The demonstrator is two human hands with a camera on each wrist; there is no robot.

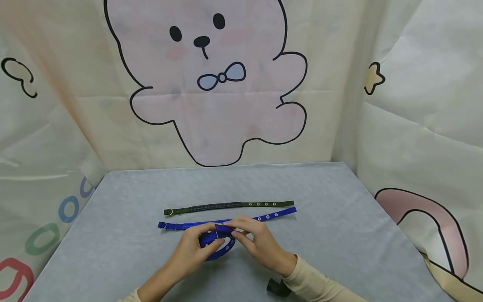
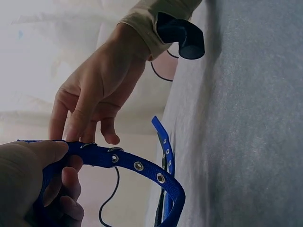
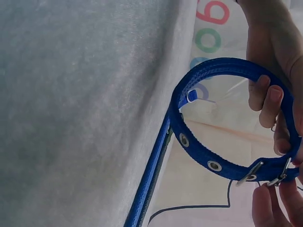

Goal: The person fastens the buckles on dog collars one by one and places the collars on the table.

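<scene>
A blue pet collar (image 1: 220,254), curved into a loop, is held up over the table between both hands. My left hand (image 1: 190,251) grips the strap, its thumb pressed on the webbing in the left wrist view. With its fingertips, my right hand (image 1: 263,245) pinches the collar beside the metal buckle (image 3: 279,176). The strap runs through the buckle, and metal eyelets (image 3: 214,166) line the webbing beyond a D-ring (image 3: 251,173). The left palm hides part of the loop.
Behind the hands, a second blue collar (image 1: 279,214) lies stretched out on the grey-covered table (image 1: 113,235). Farther back lies a dark green collar (image 1: 215,206), roughly parallel. A dark curved piece (image 1: 278,287) sticks out at the right sleeve. Printed cloth (image 1: 245,113) hangs behind the table.
</scene>
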